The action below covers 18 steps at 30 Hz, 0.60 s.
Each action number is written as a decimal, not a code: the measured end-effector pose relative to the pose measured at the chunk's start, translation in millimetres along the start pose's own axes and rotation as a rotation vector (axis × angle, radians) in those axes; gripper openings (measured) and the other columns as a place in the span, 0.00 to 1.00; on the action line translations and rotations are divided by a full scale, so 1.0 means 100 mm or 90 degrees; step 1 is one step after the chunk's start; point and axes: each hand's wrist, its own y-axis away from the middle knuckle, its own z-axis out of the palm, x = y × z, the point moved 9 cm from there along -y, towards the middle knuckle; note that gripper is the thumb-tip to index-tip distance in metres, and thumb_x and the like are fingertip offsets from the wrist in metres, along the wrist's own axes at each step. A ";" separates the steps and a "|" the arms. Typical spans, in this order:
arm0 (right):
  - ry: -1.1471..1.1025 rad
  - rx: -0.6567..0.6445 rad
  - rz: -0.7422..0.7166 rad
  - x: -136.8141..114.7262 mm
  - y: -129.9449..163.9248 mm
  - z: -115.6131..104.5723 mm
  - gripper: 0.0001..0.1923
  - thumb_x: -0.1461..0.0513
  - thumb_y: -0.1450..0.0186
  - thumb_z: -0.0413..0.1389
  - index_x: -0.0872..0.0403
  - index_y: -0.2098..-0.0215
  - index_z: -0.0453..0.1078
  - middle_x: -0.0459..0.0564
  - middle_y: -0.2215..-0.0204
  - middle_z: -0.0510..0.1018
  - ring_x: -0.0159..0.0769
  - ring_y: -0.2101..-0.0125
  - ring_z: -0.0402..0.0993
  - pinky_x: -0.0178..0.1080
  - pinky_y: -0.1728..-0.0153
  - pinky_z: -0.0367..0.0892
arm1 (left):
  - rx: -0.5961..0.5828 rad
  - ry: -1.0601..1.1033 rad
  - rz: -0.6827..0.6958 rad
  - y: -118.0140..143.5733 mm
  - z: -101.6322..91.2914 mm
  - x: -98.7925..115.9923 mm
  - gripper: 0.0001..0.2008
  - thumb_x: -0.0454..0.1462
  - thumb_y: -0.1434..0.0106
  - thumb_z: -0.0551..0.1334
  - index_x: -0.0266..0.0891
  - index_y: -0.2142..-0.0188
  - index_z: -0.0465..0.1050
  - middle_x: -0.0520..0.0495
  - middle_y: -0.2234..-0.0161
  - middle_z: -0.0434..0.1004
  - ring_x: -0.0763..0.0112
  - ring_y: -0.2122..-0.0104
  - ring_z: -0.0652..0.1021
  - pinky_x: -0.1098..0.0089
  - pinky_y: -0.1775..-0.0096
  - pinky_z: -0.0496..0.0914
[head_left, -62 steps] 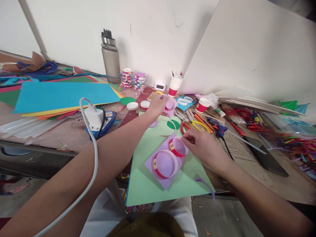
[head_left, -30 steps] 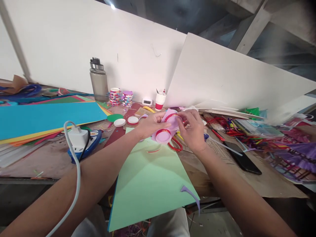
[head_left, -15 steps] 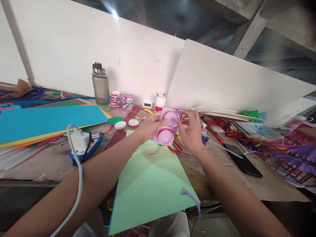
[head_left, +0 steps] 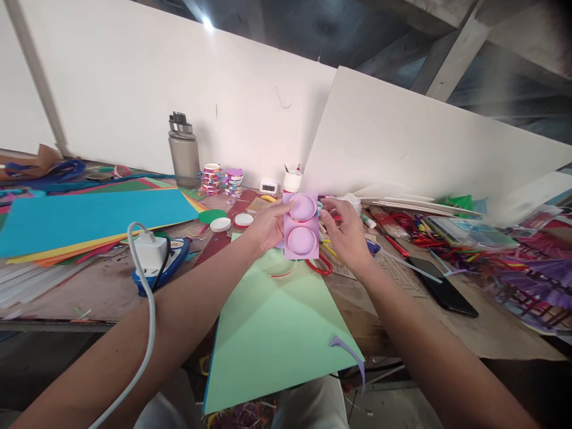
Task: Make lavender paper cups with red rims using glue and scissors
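Standing upright above the far end of the pale green paper sheet (head_left: 272, 333), the small lilac paper rectangle with two round red-rimmed rings (head_left: 301, 226) is pinched at its left edge by the left hand (head_left: 268, 226). The right hand (head_left: 346, 235) hovers at its right edge with fingers loosely curled; whether they touch cannot be told. Red-handled scissors (head_left: 319, 266) lie just below, a black phone (head_left: 440, 286) further right.

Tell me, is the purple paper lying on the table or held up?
Held up. The left hand grips the purple paper by its edge, lifted above the green sheet; the right hand is beside it.
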 end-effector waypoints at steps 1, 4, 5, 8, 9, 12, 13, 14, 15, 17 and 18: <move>-0.003 0.005 0.012 0.03 0.02 -0.03 0.17 0.53 0.27 0.52 0.54 0.48 0.73 0.56 0.54 0.79 0.40 0.59 0.75 0.44 0.56 0.73 | 0.008 0.005 0.009 0.00 -0.01 0.02 0.06 0.29 0.40 0.68 0.33 0.62 0.80 0.42 0.67 0.85 0.65 0.67 0.83 0.67 0.58 0.76; 0.001 0.012 0.049 0.15 0.09 -0.14 0.17 0.53 0.28 0.53 0.54 0.49 0.73 0.56 0.55 0.79 0.38 0.62 0.75 0.43 0.59 0.73 | 0.037 0.026 0.024 0.02 -0.02 0.04 0.05 0.27 0.39 0.66 0.35 0.63 0.79 0.45 0.70 0.83 0.68 0.69 0.82 0.69 0.60 0.76; 0.010 0.008 0.057 0.20 0.11 -0.18 0.17 0.53 0.28 0.53 0.54 0.49 0.73 0.55 0.55 0.78 0.38 0.63 0.75 0.43 0.60 0.73 | 0.054 0.034 0.021 0.02 -0.04 0.04 0.04 0.27 0.38 0.66 0.35 0.64 0.78 0.46 0.71 0.83 0.69 0.70 0.82 0.69 0.61 0.76; 0.075 -0.009 0.068 0.36 0.22 -0.34 0.17 0.53 0.29 0.53 0.54 0.51 0.74 0.56 0.56 0.78 0.40 0.63 0.74 0.45 0.60 0.73 | 0.117 0.057 0.003 0.02 -0.13 0.02 0.03 0.28 0.35 0.64 0.36 0.65 0.76 0.48 0.71 0.82 0.70 0.71 0.81 0.70 0.61 0.77; 0.113 -0.013 0.073 0.43 0.27 -0.41 0.17 0.52 0.29 0.53 0.54 0.51 0.75 0.57 0.57 0.78 0.42 0.61 0.74 0.46 0.59 0.73 | 0.140 0.064 0.000 0.01 -0.16 0.02 0.03 0.29 0.35 0.64 0.36 0.64 0.76 0.48 0.71 0.82 0.70 0.71 0.81 0.70 0.61 0.77; 0.306 -0.035 0.096 0.71 0.45 -0.62 0.18 0.53 0.31 0.54 0.56 0.52 0.75 0.62 0.57 0.78 0.53 0.52 0.73 0.57 0.49 0.69 | 0.198 0.067 -0.013 0.00 -0.27 0.01 0.02 0.31 0.33 0.64 0.38 0.63 0.74 0.49 0.72 0.81 0.70 0.71 0.82 0.70 0.61 0.77; 0.376 -0.061 0.132 0.85 0.52 -0.67 0.19 0.53 0.33 0.56 0.58 0.52 0.75 0.65 0.56 0.78 0.56 0.51 0.73 0.59 0.48 0.67 | 0.209 0.063 -0.019 0.00 -0.28 0.00 0.01 0.32 0.33 0.63 0.38 0.62 0.74 0.48 0.72 0.81 0.68 0.71 0.82 0.70 0.61 0.77; 0.433 -0.103 0.176 1.00 0.60 -0.70 0.20 0.53 0.33 0.57 0.60 0.52 0.75 0.68 0.55 0.78 0.59 0.50 0.73 0.61 0.47 0.67 | 0.213 0.059 -0.025 0.00 -0.29 0.00 0.01 0.33 0.32 0.63 0.38 0.61 0.74 0.48 0.72 0.81 0.67 0.70 0.83 0.68 0.61 0.78; 0.470 -0.143 0.224 1.15 0.67 -0.72 0.20 0.53 0.34 0.58 0.60 0.52 0.75 0.69 0.56 0.78 0.60 0.50 0.74 0.61 0.47 0.66 | 0.214 0.057 -0.026 0.00 -0.30 -0.01 0.02 0.33 0.32 0.63 0.39 0.60 0.74 0.47 0.71 0.82 0.65 0.68 0.83 0.67 0.60 0.78; 0.470 -0.225 0.332 1.42 0.81 -0.70 0.18 0.52 0.35 0.59 0.59 0.57 0.76 0.68 0.59 0.80 0.59 0.53 0.76 0.57 0.49 0.68 | 0.207 0.057 -0.010 0.00 -0.28 0.01 0.04 0.33 0.34 0.64 0.39 0.59 0.74 0.47 0.71 0.82 0.62 0.66 0.84 0.64 0.58 0.79; 0.438 -0.252 0.383 1.53 0.87 -0.67 0.17 0.52 0.35 0.59 0.58 0.60 0.76 0.66 0.62 0.81 0.57 0.57 0.78 0.54 0.52 0.70 | 0.201 0.059 0.002 0.00 -0.27 0.03 0.05 0.32 0.35 0.65 0.39 0.60 0.74 0.47 0.70 0.82 0.61 0.64 0.84 0.63 0.57 0.79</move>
